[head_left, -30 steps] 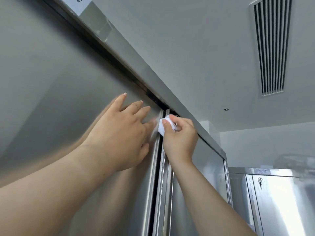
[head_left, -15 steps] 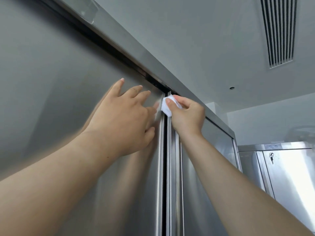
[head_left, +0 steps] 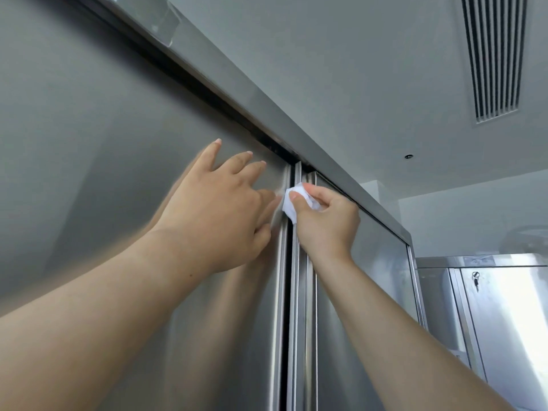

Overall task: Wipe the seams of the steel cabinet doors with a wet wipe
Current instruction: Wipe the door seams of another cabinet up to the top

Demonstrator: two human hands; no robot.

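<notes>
Two tall steel cabinet doors meet at a dark vertical seam (head_left: 287,307) running down the middle of the view. My right hand (head_left: 327,223) pinches a small folded white wet wipe (head_left: 290,204) and presses it against the seam a short way below the doors' top edge. My left hand (head_left: 221,213) lies flat on the left door (head_left: 98,179) with fingers spread, its fingertips close to the seam beside the wipe. The right door (head_left: 364,321) stretches away behind my right forearm.
A steel header rail (head_left: 267,108) runs along the top of the doors, with a dark gap beneath it. A second steel cabinet (head_left: 501,315) with a keyed lock stands at the right. A ceiling vent (head_left: 493,54) sits overhead.
My right hand has slid the wipe a little way down the seam from the doors' top corner. My left hand has stayed flat on the left door.
</notes>
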